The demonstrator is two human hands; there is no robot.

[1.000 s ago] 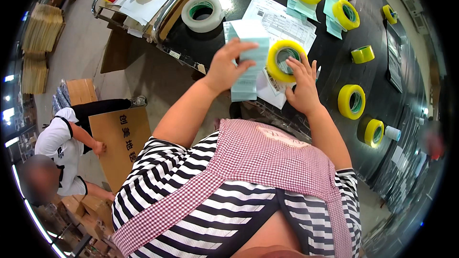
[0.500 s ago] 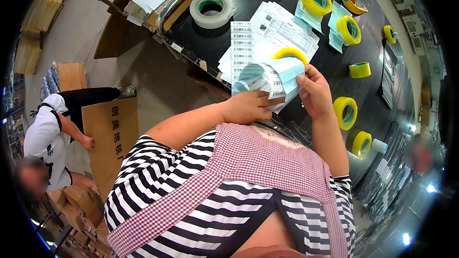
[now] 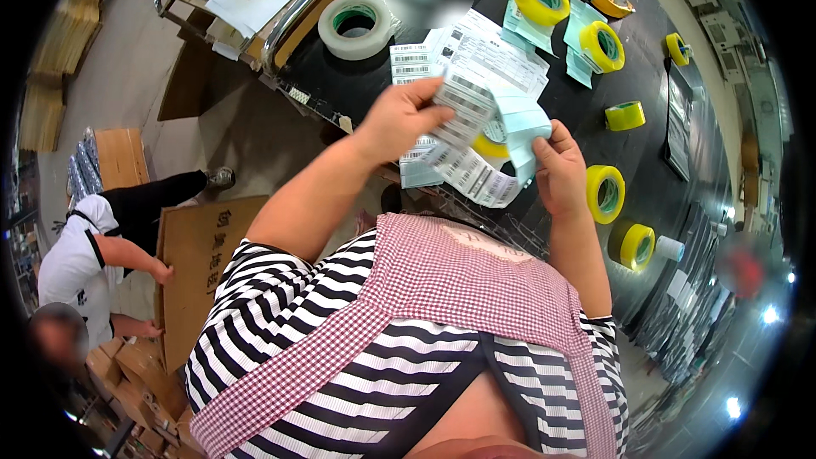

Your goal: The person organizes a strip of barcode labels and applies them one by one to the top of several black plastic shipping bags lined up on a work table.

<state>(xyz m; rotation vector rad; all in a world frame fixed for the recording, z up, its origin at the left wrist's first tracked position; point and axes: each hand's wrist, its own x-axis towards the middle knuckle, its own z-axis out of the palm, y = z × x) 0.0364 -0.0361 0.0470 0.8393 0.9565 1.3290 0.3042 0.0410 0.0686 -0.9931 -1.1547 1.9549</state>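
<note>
Between my hands hangs a looping strip of barcode labels (image 3: 474, 173) with pale blue backing. My left hand (image 3: 399, 121) pinches it between thumb and fingers, the printed side facing up. At the other end, my right hand (image 3: 561, 172) grips the blue backing, thumb on top. Underneath, partly hidden, lies a yellow tape roll (image 3: 490, 147). Printed sheets (image 3: 497, 53) are spread on the black table (image 3: 565, 106) beyond the strip. Another row of barcode labels (image 3: 411, 59) lies flat along the sheets' left side, partly covered by my left hand.
A clear tape roll (image 3: 355, 27) sits near the table's left edge. Several yellow tape rolls (image 3: 605, 194) stand to the right and far side, some on blue label sheets. A metal-railed cart (image 3: 280, 21) adjoins at left. Beyond it, a person (image 3: 81, 255) holds a large cardboard sheet (image 3: 200, 263).
My left hand has moved up and away from my body, drawing part of the label strip out into a wider loop. My right hand still grips the backing. The person at left now has both hands on the cardboard.
</note>
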